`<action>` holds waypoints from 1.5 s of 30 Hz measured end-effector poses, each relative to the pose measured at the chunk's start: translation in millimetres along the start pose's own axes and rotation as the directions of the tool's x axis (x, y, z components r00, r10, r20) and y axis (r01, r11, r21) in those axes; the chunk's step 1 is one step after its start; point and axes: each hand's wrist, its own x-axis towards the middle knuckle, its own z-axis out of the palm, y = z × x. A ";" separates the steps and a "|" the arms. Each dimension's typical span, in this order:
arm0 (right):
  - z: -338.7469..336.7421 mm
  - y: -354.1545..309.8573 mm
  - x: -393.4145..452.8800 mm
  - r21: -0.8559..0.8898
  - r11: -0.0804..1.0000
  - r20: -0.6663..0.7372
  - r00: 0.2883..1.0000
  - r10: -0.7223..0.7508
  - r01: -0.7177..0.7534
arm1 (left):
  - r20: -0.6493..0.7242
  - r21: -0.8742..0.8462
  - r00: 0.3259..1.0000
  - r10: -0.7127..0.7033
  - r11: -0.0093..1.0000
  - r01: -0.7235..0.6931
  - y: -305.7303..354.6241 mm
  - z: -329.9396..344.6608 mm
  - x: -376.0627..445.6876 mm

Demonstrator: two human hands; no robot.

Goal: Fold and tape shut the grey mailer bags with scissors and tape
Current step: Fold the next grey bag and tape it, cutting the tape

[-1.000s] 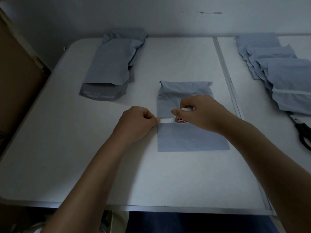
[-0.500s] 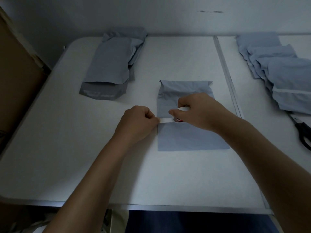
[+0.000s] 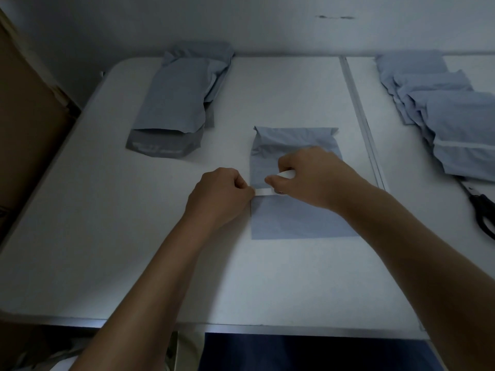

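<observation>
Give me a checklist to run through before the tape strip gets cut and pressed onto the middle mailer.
1. Free tape end pinched by left hand: ok.
2. Tape roll gripped in right hand: ok.
3. Strip pulled across the full width of the middle mailer: not ok, it spans only a short stretch at the bag's left edge.
4. Scissors within reach: ok, on the table to the right, untouched.
5. Strip lined up over the fold edge: cannot tell, hands cover it.
</observation>
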 end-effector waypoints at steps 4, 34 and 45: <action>1.9 -0.9 -0.1 -0.020 1.000 -0.010 1.000 -0.005 0.004 | 0.027 0.038 1.000 0.000 0.999 -0.001 2.8 0.1 0.9; -6.5 -6.0 2.3 0.024 0.999 0.090 0.996 0.021 -0.023 | -0.101 0.158 0.914 0.393 0.913 -0.376 -11.0 -9.4 -15.6; -6.0 -7.1 2.8 -0.002 1.000 0.061 0.998 -0.006 0.006 | -0.010 0.310 0.747 0.664 0.713 -0.629 -23.3 12.5 -16.7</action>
